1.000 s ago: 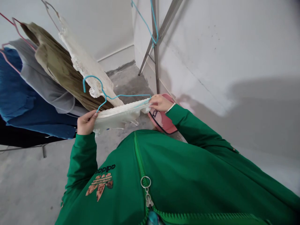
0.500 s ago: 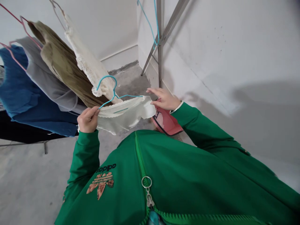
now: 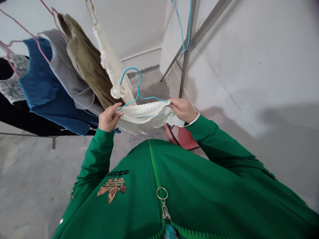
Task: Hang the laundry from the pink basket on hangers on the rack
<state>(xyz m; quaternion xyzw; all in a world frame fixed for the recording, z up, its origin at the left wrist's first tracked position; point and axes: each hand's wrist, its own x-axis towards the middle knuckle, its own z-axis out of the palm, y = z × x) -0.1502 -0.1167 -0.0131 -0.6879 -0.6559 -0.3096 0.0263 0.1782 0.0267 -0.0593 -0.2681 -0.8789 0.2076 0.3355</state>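
1. A green zip jacket (image 3: 189, 196) fills the foreground; its chest logo reads "adidas" upside down.
2. The left hand (image 3: 108, 117) has its grip closed on one end of a white lace-trimmed garment (image 3: 147, 116).
3. The right hand (image 3: 182, 109) pinches the other end, its grip closed on the cloth.
4. The garment sits on a blue wire hanger (image 3: 136, 91), stretched between both hands, above a pink object (image 3: 184, 137).
5. Beyond hang cream lace (image 3: 109, 63), olive (image 3: 87, 63), grey (image 3: 66, 76) and blue tops (image 3: 42, 83) on a metal rack (image 3: 185, 56).

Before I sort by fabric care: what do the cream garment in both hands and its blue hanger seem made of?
The cream lacy garment looks like thin soft knit or lace: scalloped edge, limp folds. The thin blue hanger looks like coated wire, slim and smoothly bent; plastic cannot be ruled out.
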